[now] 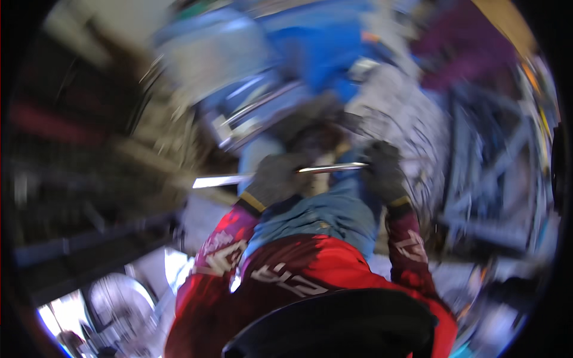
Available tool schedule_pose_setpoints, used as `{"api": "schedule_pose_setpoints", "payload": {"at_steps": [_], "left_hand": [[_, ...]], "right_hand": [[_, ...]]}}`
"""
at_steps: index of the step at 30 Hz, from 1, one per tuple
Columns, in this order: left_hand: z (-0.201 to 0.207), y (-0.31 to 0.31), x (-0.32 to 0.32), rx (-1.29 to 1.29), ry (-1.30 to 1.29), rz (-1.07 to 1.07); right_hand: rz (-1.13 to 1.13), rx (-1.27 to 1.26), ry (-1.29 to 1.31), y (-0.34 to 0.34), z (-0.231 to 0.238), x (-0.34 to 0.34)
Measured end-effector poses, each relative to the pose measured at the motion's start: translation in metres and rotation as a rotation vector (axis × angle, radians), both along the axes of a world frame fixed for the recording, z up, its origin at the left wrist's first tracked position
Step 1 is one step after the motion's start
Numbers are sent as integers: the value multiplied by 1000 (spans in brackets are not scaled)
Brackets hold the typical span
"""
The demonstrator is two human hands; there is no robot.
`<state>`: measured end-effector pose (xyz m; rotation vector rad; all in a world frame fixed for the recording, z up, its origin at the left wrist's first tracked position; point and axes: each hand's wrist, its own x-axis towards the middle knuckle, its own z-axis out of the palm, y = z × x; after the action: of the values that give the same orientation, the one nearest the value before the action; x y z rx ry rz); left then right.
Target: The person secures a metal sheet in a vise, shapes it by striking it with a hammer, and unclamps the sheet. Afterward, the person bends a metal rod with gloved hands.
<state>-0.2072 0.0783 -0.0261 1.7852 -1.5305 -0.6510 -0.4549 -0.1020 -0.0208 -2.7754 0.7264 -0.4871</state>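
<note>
A shiny metal rod (334, 168) lies crosswise in front of my body, above my lap. My left hand (276, 179), in a dark grey glove with a yellow cuff edge, is closed around it, and one bright end sticks out to the left. At the rod's right end, my right hand (384, 173) wears a matching glove and is also closed on it. The fingers are partly blurred. Beneath the rod are my blue trousers (322, 212).
Ahead to the left is a blurred blue-and-white bundle (215, 56), with shiny metal pieces (262, 110) nearer me. A pale sack-like heap (406, 116) lies beyond my right hand. Farther right stands a grey metal frame (489, 179), near a person in a purple sleeve (465, 48).
</note>
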Motion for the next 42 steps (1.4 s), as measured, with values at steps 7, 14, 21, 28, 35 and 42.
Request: {"api": "schedule_pose_setpoints", "payload": {"at_steps": [7, 14, 21, 28, 35, 42], "left_hand": [[-32, -28, 11, 155, 183, -184], [-74, -69, 2, 144, 298, -275], [-69, -86, 12, 340, 245, -132], [-87, -87, 15, 237, 280, -191], [-73, -87, 10, 251, 226, -205], [-70, -88, 6, 262, 257, -227]], "right_hand": [[-182, 40, -107, 7, -32, 6], [-280, 90, -102, 11, -22, -22], [-301, 32, -132, 4, -29, -35], [-299, 86, -124, -1, -16, -35], [-305, 81, -76, -1, -20, -33], [-343, -6, -159, 1, -25, -37]]}}
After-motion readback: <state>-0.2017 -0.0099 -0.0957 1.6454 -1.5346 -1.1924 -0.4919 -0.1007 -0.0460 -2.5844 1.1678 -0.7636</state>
